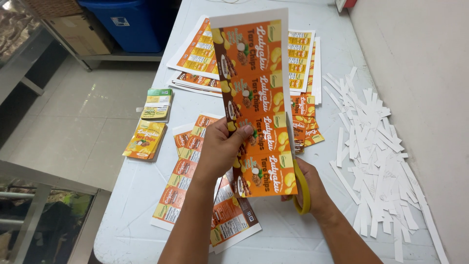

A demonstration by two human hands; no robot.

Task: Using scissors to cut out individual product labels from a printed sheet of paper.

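Observation:
My left hand (222, 149) pinches the left edge of a long orange and yellow printed label strip (254, 98), held upright above the white table (146, 176). Partly hidden behind the strip's lower right corner, my right hand (315, 188) grips yellow-handled scissors (302, 188). The scissor blades run up along the strip's white right margin and are mostly hidden by the paper.
A heap of white paper offcuts (376, 146) lies at the right. Uncut orange label sheets (200, 54) are stacked at the back, more strips (183, 171) lie under my left arm, and cut labels (145, 141) sit in small piles at the left edge. A blue bin (127, 22) stands on the floor.

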